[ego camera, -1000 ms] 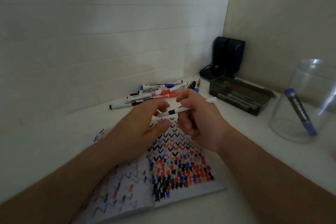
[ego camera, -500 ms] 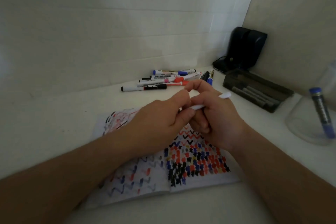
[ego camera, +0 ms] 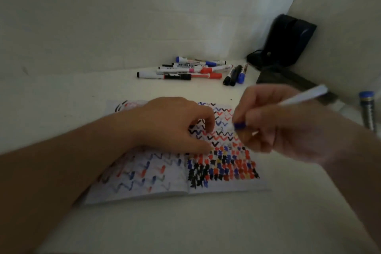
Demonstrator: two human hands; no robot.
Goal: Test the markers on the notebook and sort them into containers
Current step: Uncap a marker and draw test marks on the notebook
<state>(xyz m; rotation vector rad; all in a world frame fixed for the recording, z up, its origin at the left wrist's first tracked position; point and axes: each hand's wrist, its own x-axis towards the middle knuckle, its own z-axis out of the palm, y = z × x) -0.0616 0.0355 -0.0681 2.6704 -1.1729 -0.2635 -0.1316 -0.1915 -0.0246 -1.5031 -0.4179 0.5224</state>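
A white tabletop (ego camera: 61, 97) sat in a dim corner of pale walls, with an open notebook (ego camera: 226, 185) covered in red, blue and black zigzags and blots, and a heap of capped markers (ego camera: 185, 70) lying well behind it near the wall. The left hand (ego camera: 175, 123) rested on the notebook's upper page, fingers loosely curled — whether they held anything could not be told. The right hand (ego camera: 268, 121), blurred, pinched a white marker (ego camera: 303, 97) just above the page, blue end down; a dark tray (ego camera: 288, 78) lay behind it.
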